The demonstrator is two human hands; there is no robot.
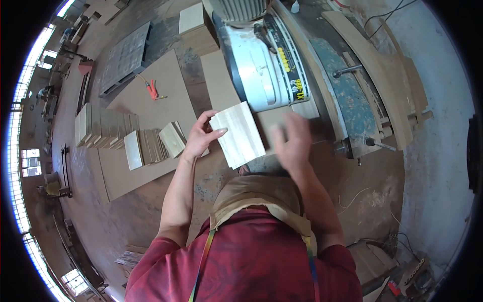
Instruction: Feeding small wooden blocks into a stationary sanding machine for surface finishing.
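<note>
Red short-sleeved shirt (241,261), tan apron (256,196), rainbow straps (201,267).

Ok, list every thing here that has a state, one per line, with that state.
Left hand: gripping the pale board's left edge.
Right hand: blurred, open, palm down beside the board.
Pale wooden board: held flat at the machine's front.
Machine: running or not, cannot tell.
Wood pieces on the sheet: stood in rows on edge.
Orange-handled tool: lying flat.

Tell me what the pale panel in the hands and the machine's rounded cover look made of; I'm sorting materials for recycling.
The pale panel, gripped at its edge by the left hand, looks like raw, unfinished wood: light colour, faint grain streaks, matte surface. The rounded cover looks like painted metal: smooth pale grey, with a slight sheen, though moulded plastic cannot be ruled out. The right hand is motion-blurred.
</note>
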